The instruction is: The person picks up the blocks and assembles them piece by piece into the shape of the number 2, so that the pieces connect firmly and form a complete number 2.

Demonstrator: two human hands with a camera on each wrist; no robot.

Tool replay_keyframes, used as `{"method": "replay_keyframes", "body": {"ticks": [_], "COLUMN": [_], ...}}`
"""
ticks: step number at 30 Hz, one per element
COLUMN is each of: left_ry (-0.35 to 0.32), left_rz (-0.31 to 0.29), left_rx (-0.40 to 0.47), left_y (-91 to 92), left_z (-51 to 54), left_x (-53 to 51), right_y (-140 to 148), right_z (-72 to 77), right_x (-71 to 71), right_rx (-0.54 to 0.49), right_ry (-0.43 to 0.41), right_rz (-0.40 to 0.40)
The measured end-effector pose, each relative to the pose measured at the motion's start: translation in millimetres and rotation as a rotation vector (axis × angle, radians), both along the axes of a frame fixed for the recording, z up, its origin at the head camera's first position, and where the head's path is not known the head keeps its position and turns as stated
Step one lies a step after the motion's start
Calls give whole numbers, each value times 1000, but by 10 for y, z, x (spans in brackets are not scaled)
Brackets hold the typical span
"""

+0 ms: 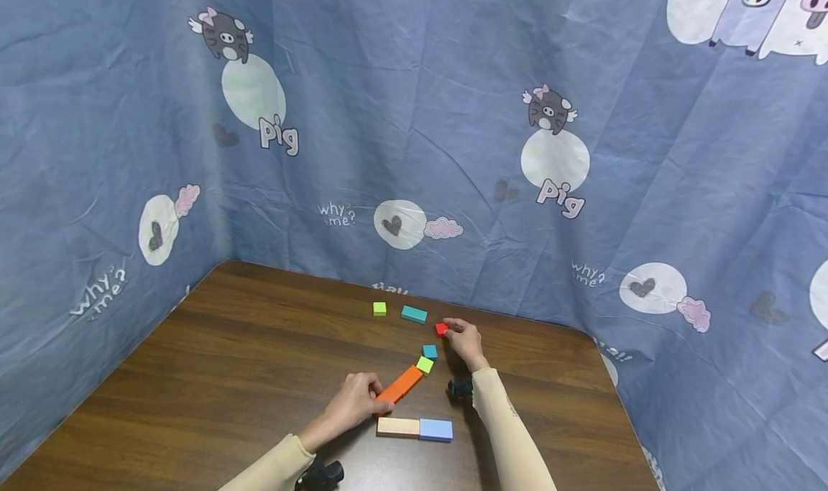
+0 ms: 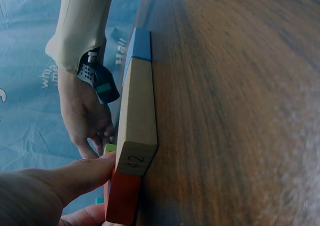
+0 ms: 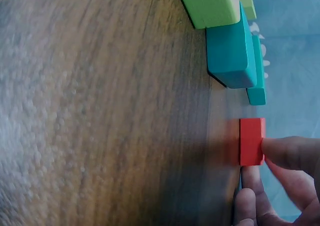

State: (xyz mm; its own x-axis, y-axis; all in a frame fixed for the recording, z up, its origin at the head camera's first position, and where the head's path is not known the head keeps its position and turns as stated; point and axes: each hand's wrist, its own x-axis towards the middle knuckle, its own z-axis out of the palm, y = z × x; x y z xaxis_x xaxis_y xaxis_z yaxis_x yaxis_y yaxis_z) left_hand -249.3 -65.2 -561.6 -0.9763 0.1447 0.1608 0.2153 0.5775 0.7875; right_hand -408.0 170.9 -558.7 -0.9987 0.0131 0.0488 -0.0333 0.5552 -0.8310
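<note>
My left hand pinches the near end of an orange strip of wooden block, thumb on one side and fingers on the other. A lime green cube touches the strip's far end, and a teal cube sits against that cube. Farther back, my right hand holds a small red block between thumb and fingers, at the table surface. In the left wrist view, a natural wood block stamped 42 stands beside my left thumb, partly hiding the orange strip.
A light blue block lies end to end with the natural wood one near the front. Toward the back are another lime cube and a flat teal block. A blue printed cloth hangs behind the brown table.
</note>
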Motion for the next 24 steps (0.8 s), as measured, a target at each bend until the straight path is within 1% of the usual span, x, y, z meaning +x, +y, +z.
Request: {"method": "replay_keyframes", "body": {"ticks": [6,11,16,24], "left_ry": [1,-8,-11,-7], "left_rz": [0,-2,-5,1], "left_rx": [0,-6,-11,-15], "left_y": [-2,2,4,1], "left_z": [15,12,1,6], "left_x": [-1,0,-1,2], "right_y": [1,-2,-4,1], "right_z": [1,3,21,13], "right_x": [-8,14,44,52], "right_rx": [-3,-6,-12,7], "right_ry": [1,-16,-24,8], "right_rz": [17,48,53,108]}}
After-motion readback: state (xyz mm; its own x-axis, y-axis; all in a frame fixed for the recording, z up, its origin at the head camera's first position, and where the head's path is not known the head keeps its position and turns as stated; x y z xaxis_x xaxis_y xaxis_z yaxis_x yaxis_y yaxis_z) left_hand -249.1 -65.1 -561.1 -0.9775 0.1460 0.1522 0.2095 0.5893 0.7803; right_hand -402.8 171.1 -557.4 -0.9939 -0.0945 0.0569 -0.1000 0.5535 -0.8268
